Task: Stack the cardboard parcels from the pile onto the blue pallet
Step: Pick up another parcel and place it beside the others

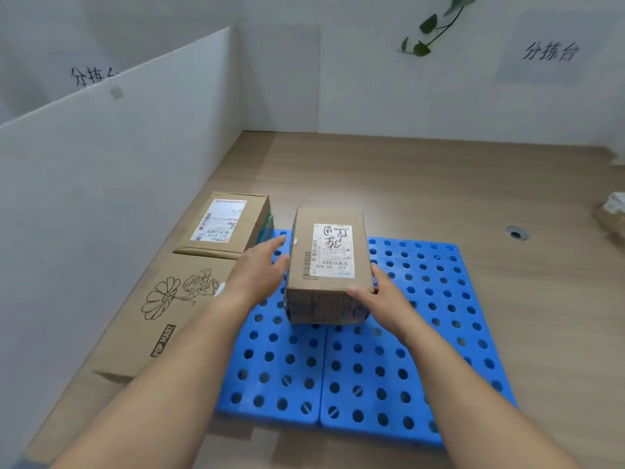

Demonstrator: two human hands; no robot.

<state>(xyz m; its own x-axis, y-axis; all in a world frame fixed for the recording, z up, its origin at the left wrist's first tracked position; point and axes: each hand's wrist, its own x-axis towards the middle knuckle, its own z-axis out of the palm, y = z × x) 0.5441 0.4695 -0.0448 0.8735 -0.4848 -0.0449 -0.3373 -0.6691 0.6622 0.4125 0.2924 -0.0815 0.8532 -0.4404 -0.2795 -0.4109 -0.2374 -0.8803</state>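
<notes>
A small cardboard parcel (329,262) with a white shipping label stands on the blue perforated pallet (389,350), toward its back middle. My left hand (260,270) lies against the parcel's left side with straight fingers. My right hand (380,296) touches its near right corner, thumb across the front edge, fingers relaxed. Left of the pallet, two more parcels lie on the wooden floor: a large flat box (162,313) printed with a flower drawing, and behind it a labelled box (226,225).
A white partition board (118,170) runs along the left, close to the two boxes. White walls (439,96) close the back. A round hole (515,233) is in the floor at right, and part of another object (612,214) shows at the right edge.
</notes>
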